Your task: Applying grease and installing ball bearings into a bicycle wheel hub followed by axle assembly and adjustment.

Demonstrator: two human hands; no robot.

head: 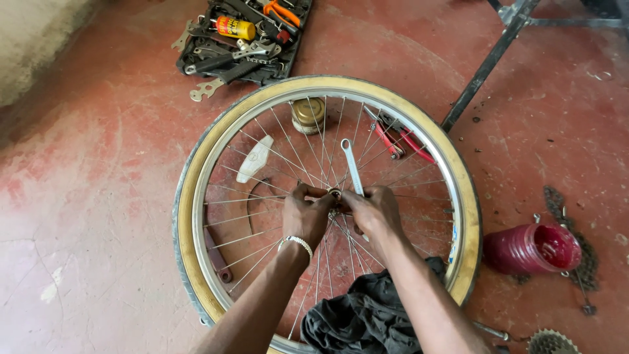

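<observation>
A bicycle wheel (196,170) with a tan sidewall tyre and metal spokes lies flat on the red floor. Both my hands meet at its hub (335,194) in the middle. My left hand (305,213), with a metal bracelet on the wrist, grips the hub from the left. My right hand (373,208) holds a flat silver wrench (350,165) whose ring end points away from me; its lower end is at the hub, hidden by my fingers.
A black tool tray (244,36) with wrenches and a yellow can lies at the top. A small tin (308,115), red-handled pliers (401,139), a white part (254,159), a black cloth (360,314), a red tub (532,249), a chain (576,229), a cog set (549,342) and a black frame (485,65) surround the wheel.
</observation>
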